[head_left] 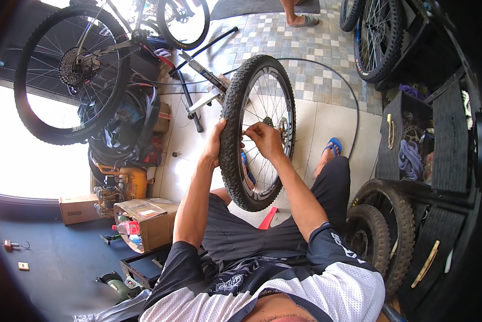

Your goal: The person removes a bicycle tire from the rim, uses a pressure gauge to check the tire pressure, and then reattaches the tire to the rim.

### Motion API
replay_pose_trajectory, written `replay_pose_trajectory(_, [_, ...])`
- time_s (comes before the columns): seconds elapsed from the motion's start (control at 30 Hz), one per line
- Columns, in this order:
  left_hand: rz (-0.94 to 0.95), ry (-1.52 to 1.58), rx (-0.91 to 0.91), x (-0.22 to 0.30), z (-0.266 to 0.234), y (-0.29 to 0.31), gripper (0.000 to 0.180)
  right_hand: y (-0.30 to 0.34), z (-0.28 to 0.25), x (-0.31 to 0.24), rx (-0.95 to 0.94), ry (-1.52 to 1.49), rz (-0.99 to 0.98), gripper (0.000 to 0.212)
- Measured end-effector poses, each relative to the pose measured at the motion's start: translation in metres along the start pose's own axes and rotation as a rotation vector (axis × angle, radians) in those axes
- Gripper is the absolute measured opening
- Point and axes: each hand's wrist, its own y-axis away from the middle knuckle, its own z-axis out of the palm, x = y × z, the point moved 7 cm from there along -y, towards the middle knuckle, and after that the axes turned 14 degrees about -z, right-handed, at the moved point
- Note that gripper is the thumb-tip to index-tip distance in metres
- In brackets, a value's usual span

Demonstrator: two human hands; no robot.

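Observation:
A bicycle wheel (pixel 231 166) with a knobby black tyre stands upright between my knees. My left hand (pixel 214 144) is closed round the tyre's left side, thumb on the tread and fingers toward the rim. Inside the wheel, my right hand (pixel 265 140) reaches to the rim's inner edge close to the left hand. Its thumb and forefinger are pinched together there; what they hold is too small to make out. Behind the right hand show the thin spokes and the hub with its disc rotor (pixel 281 124).
A bicycle (pixel 72 70) and a repair stand (pixel 200 67) are at the far left. Below them stand an orange air compressor (pixel 133 182) and a cardboard box (pixel 160 212). A black hose (pixel 354 91) crosses the floor. Wheels (pixel 407 236) lean by black drawers (pixel 447 145) at right. Another person's foot (pixel 304 21) is beyond.

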Motion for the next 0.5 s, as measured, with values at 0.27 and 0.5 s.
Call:
replay_pose_trajectory(0.27, [-0.020,0.066,0.013,-0.004,0.000,-0.001,0.069,0.007,0.001,-0.009,0.065,0.033,-0.026,0.019])
replay_pose_trajectory(0.5, [-0.009,0.067,0.008,-0.005,0.002,0.000,0.068,0.010,0.000,-0.020,0.073,0.223,-0.076,0.017])
